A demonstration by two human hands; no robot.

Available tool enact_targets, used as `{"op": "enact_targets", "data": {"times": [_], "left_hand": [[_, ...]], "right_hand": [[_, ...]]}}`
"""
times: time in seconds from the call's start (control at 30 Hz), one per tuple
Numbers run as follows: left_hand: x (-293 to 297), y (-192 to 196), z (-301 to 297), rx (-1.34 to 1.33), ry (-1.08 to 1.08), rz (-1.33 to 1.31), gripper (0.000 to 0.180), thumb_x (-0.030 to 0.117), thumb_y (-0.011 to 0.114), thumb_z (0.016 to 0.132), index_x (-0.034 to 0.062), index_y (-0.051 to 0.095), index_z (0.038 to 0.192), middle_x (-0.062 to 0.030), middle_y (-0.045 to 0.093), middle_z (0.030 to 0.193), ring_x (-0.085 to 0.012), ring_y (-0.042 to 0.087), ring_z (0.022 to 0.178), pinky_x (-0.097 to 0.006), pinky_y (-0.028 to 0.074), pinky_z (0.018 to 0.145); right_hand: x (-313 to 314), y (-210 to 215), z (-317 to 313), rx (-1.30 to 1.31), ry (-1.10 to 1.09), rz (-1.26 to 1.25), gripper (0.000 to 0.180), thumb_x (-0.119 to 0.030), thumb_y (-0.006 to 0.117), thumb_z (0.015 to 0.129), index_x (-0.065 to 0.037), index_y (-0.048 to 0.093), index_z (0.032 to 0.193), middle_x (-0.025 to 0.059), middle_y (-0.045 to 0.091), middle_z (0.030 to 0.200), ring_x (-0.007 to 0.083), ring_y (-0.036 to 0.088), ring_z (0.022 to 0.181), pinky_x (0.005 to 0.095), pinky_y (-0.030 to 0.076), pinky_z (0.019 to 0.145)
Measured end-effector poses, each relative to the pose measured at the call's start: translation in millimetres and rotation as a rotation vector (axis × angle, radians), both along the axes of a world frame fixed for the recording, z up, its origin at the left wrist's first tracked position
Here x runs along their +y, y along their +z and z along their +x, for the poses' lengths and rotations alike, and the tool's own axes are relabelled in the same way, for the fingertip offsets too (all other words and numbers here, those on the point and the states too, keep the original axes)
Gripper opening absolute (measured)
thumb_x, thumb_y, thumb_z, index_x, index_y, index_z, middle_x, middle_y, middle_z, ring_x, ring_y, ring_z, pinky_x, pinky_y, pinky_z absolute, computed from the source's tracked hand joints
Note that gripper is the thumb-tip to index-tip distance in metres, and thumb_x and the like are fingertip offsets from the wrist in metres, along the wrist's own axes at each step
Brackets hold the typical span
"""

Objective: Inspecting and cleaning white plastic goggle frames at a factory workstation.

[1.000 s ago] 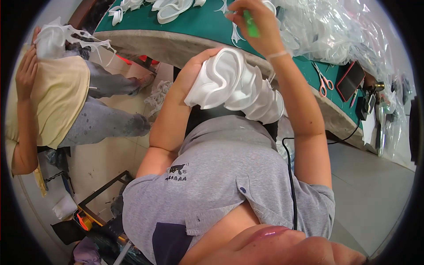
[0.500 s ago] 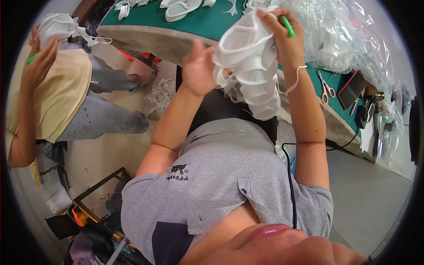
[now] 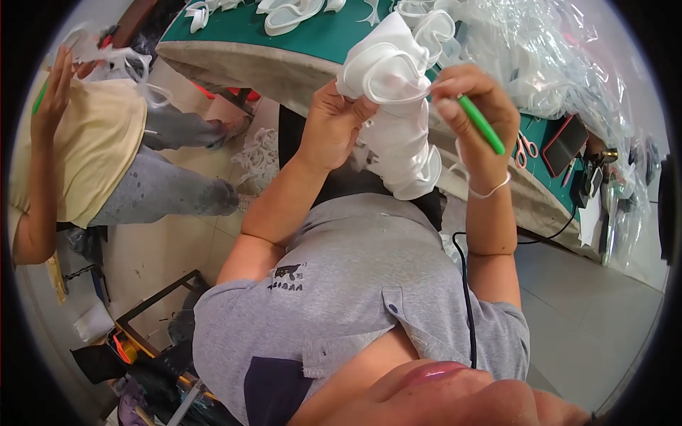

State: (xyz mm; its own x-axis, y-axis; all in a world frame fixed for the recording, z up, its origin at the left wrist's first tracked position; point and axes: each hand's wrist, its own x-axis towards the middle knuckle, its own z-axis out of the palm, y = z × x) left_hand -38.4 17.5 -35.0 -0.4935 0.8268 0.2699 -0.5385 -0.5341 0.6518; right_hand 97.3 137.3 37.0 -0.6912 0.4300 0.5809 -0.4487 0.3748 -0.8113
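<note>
A long bundle of white, moulded, wavy-edged soft pieces (image 3: 398,131) hangs over my lap, in front of the table edge. My left hand (image 3: 335,126) is closed around its left side near the top, thumb pressed on the front. In my right hand (image 3: 479,117) is a slim green-handled tool (image 3: 482,126), its handle sticking out towards me; its working end is hidden by the fingers. Those fingertips are pinched at the right edge of the bundle's upper piece. A white band (image 3: 490,188) loops round my right wrist.
More white pieces (image 3: 288,15) lie on the green tabletop (image 3: 234,32). Clear plastic bags (image 3: 540,64) heap at the right, near pink-handled scissors (image 3: 524,149) and a phone (image 3: 565,145). At left, a co-worker (image 3: 99,156) handles similar white pieces; white scraps (image 3: 259,156) lie on the floor.
My left hand has gone from spread fingers beside the bundle to gripping it. The bundle has turned; my right hand moved off its top to its right edge. The co-worker's pieces shifted too.
</note>
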Motion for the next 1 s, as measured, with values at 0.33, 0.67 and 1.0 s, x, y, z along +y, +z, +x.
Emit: {"op": "enact_targets", "data": {"times": [0.33, 0.67, 1.0], "left_hand": [[-3.7, 19.0, 10.6, 0.175, 0.145, -0.017, 0.027, 0.008, 0.067, 0.085, 0.0008, 0.062, 0.11, -0.0057, 0.067, 0.102, -0.0119, 0.061, 0.091, -0.028, 0.049, 0.082], [-0.1, 19.0, 12.7, 0.137, 0.202, -0.042, 0.034, 0.007, 0.071, 0.081, -0.001, 0.059, 0.112, -0.0055, 0.064, 0.103, -0.0124, 0.059, 0.094, -0.027, 0.047, 0.083], [-0.1, 13.1, 12.6, 0.242, 0.253, -0.148, 0.035, 0.003, 0.07, 0.081, -0.0014, 0.057, 0.113, -0.0059, 0.064, 0.1, -0.0108, 0.059, 0.09, -0.026, 0.047, 0.081]], "right_hand": [[-12.5, -4.2, 16.5, 0.108, -0.017, 0.326, 0.032, -0.027, 0.057, 0.092, 0.004, 0.061, 0.095, 0.0128, 0.066, 0.078, 0.0193, 0.059, 0.074, 0.0279, 0.047, 0.067], [-10.3, -7.8, 17.7, 0.008, -0.105, 0.418, 0.026, -0.024, 0.06, 0.089, 0.002, 0.062, 0.089, 0.0146, 0.064, 0.084, 0.0218, 0.06, 0.075, 0.0297, 0.047, 0.066], [-12.7, -22.3, 0.8, 0.053, -0.305, 0.534, 0.012, 0.007, 0.063, 0.077, 0.002, 0.06, 0.087, 0.0177, 0.067, 0.094, 0.0252, 0.065, 0.081, 0.0296, 0.053, 0.071]]}}
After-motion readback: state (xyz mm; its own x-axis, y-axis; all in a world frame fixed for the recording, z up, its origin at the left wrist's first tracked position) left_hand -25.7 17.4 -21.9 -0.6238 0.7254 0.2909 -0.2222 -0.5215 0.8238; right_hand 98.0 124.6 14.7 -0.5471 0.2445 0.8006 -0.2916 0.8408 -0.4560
